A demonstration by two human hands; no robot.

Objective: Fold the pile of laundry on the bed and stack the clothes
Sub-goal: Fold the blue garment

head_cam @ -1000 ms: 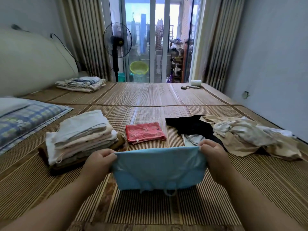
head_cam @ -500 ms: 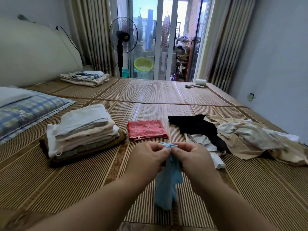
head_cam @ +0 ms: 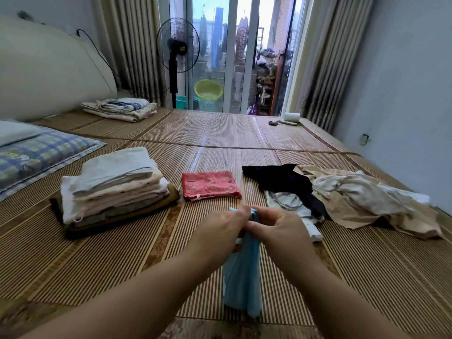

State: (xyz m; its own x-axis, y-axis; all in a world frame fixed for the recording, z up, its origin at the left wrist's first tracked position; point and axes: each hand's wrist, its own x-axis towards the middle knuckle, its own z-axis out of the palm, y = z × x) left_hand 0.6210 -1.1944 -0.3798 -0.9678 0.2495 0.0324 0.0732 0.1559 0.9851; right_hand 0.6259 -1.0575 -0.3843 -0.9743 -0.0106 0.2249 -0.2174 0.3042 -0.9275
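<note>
Pinching the top edge of the light-blue garment (head_cam: 241,277) with left hand (head_cam: 220,231) and right hand (head_cam: 281,231) drawn together, fingers of both curled onto the cloth. Hanging in a narrow fold, lower end down near the bed mat (head_cam: 97,265). Just beyond the hands, a folded red piece (head_cam: 210,184); close on its left, the stack of folded clothes (head_cam: 115,189); well to the right, the unfolded pile (head_cam: 354,196) spreading toward the wall-side edge, black garment (head_cam: 281,179) at its left flank. Striped mat showing on both sides of the forearms and across the far half.
</note>
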